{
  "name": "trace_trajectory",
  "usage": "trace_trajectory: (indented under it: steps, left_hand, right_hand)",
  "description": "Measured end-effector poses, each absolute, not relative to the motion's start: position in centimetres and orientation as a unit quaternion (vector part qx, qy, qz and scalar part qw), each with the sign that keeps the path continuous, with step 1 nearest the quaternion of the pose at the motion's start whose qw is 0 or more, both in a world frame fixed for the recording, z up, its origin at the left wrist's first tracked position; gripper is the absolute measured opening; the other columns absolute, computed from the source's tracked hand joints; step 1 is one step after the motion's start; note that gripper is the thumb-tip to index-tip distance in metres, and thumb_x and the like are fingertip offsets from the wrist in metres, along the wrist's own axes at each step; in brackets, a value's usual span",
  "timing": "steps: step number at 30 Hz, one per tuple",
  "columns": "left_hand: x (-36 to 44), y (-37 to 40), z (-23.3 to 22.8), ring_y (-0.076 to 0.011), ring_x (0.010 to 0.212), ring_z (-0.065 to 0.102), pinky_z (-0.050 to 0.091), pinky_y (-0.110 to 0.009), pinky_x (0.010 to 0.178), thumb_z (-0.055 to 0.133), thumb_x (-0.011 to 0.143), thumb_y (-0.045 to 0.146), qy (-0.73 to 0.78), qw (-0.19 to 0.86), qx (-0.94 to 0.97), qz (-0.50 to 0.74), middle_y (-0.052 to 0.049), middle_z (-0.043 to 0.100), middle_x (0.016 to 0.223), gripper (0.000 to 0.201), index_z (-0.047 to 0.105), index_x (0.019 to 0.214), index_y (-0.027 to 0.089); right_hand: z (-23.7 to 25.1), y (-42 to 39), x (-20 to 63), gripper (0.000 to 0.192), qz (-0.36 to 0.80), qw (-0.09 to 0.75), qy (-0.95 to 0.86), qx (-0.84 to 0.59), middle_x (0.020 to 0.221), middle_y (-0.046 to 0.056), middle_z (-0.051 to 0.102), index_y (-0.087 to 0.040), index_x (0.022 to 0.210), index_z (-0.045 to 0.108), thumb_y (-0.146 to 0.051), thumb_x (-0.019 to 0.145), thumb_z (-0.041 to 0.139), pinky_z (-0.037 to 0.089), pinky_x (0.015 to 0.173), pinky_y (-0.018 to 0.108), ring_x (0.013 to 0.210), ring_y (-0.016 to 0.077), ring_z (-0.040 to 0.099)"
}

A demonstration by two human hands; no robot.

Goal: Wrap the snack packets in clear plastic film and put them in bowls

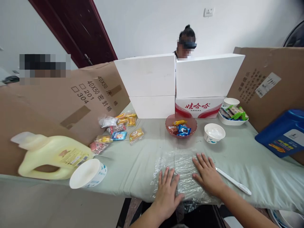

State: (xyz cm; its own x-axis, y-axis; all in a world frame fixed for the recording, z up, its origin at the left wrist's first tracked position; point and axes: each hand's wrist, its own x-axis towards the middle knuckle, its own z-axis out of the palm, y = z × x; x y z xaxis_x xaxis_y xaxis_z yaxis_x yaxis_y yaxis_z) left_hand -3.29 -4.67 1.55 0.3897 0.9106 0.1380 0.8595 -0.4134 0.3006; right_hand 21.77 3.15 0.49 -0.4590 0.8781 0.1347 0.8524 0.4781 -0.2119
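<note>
A clear, crinkled sheet of plastic film point(184, 177) lies at the table's front edge, part of it hanging over. On its left side my left hand point(167, 193) rests flat with the fingers spread. My right hand point(209, 175) lies on the right part of the film, fingers stretched out and holding nothing. Just beside it, a white stick-like tool point(234, 181) slants across the cloth, its far end close to the hand. Beyond the film stand a pink glass bowl point(181, 126) with wrapped snacks and a white paper bowl point(214, 133) with something clear inside.
Wrapped snacks point(119, 135) lie at left, near a yellow detergent jug point(54, 155) and a tilted paper bowl point(87, 174). White boxes point(152, 79) and cardboard panels point(95, 95) wall the table. At right are a snack tray point(234, 122) and a blue bottle point(281, 133). People sit beyond.
</note>
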Motion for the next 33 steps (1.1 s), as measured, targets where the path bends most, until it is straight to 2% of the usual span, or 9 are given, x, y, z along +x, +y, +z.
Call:
trace_trajectory:
  steps: [5, 7, 9, 13, 17, 21, 25, 29, 33]
  left_hand:
    - [-8.0, -5.4, 3.3, -0.0377, 0.141, 0.023, 0.026, -0.063, 0.111, 0.079, 0.066, 0.042, 0.439, 0.176, 0.876, 0.094, -0.011, 0.039, 0.148, 0.076, 0.048, 0.133, 0.025]
    - [-9.8, -5.6, 3.6, -0.0342, 0.141, 0.026, 0.026, -0.06, 0.112, 0.074, 0.072, 0.03, 0.419, 0.191, 0.884, 0.086, -0.009, 0.043, 0.146, 0.055, 0.054, 0.124, 0.025]
    - [-11.1, -5.8, 3.8, -0.028, 0.138, 0.033, 0.03, -0.052, 0.112, 0.059, 0.081, 0.013, 0.42, 0.201, 0.877, 0.116, -0.006, 0.051, 0.139, 0.028, 0.061, 0.107, 0.023]
    - [-12.0, -5.5, 4.4, -0.0211, 0.116, 0.056, 0.046, -0.037, 0.098, 0.049, 0.081, 0.008, 0.479, 0.311, 0.793, 0.214, -0.006, 0.065, 0.117, 0.013, 0.054, 0.079, 0.021]
    - [-11.6, -3.4, 5.1, -0.0167, 0.085, 0.065, 0.051, -0.03, 0.08, 0.056, 0.078, 0.02, 0.558, 0.41, 0.651, 0.311, -0.002, 0.068, 0.087, 0.011, 0.045, 0.076, 0.021]
    - [-10.7, -0.8, 4.5, -0.0142, 0.062, 0.062, 0.05, -0.026, 0.063, 0.06, 0.073, 0.032, 0.586, 0.46, 0.532, 0.403, 0.005, 0.059, 0.068, 0.028, 0.046, 0.095, 0.022]
    - [-9.6, 0.7, 3.2, -0.0149, 0.058, 0.061, 0.05, -0.028, 0.062, 0.059, 0.074, 0.033, 0.672, 0.354, 0.506, 0.409, 0.004, 0.06, 0.072, 0.042, 0.046, 0.112, 0.02]
    - [-9.0, 0.7, 2.2, -0.0195, 0.074, 0.066, 0.05, -0.033, 0.075, 0.058, 0.077, 0.03, 0.725, 0.21, 0.554, 0.352, 0.0, 0.066, 0.08, 0.044, 0.05, 0.119, 0.019]
    - [-8.7, 0.3, 2.0, -0.019, 0.072, 0.067, 0.051, -0.032, 0.072, 0.053, 0.084, 0.036, 0.717, 0.177, 0.568, 0.363, -0.003, 0.069, 0.084, 0.041, 0.051, 0.121, 0.018]
  right_hand:
    - [2.7, -0.4, 24.4, 0.078, 0.16, 0.118, -0.924, -0.327, 0.153, 0.011, 0.031, -0.024, 0.145, 0.037, -0.06, 0.079, 0.06, 0.027, 0.113, 0.05, 0.142, 0.0315, 0.023]
    - [2.9, -2.1, 25.0, 0.071, 0.192, 0.097, -0.932, -0.29, 0.151, 0.009, 0.035, -0.027, 0.144, 0.039, -0.049, 0.082, 0.063, 0.029, 0.113, 0.048, 0.141, 0.0292, 0.027]
    - [2.8, -3.3, 25.3, 0.05, 0.198, 0.101, -0.927, -0.301, 0.146, 0.007, 0.045, -0.029, 0.138, 0.047, -0.03, 0.089, 0.055, 0.032, 0.112, 0.045, 0.138, 0.0248, 0.033]
    - [3.0, -3.7, 25.3, 0.033, 0.242, 0.158, -0.892, -0.349, 0.121, 0.006, 0.065, -0.027, 0.114, 0.063, -0.016, 0.09, 0.043, 0.044, 0.102, 0.038, 0.122, 0.0204, 0.053]
    - [3.7, -2.7, 24.4, 0.027, 0.339, 0.208, -0.805, -0.44, 0.104, 0.007, 0.069, -0.026, 0.105, 0.064, -0.026, 0.093, 0.039, 0.052, 0.085, 0.035, 0.097, 0.0203, 0.064]
    - [3.0, -1.2, 22.9, 0.035, 0.376, 0.281, -0.697, -0.542, 0.099, 0.007, 0.068, -0.024, 0.121, 0.055, -0.038, 0.091, 0.043, 0.053, 0.077, 0.035, 0.082, 0.0193, 0.066]
    - [1.9, -0.4, 21.6, 0.049, 0.364, 0.328, -0.641, -0.591, 0.094, 0.003, 0.066, -0.021, 0.13, 0.042, -0.038, 0.084, 0.047, 0.053, 0.067, 0.031, 0.063, 0.0151, 0.062]
    - [1.4, -0.3, 21.2, 0.048, 0.34, 0.321, -0.631, -0.619, 0.086, 0.001, 0.065, -0.021, 0.128, 0.042, -0.041, 0.085, 0.046, 0.051, 0.064, 0.031, 0.061, 0.0155, 0.06]
    - [0.9, -0.3, 20.9, 0.048, 0.303, 0.341, -0.642, -0.617, 0.094, 0.004, 0.064, -0.021, 0.13, 0.04, -0.044, 0.088, 0.046, 0.052, 0.067, 0.033, 0.068, 0.0163, 0.061]
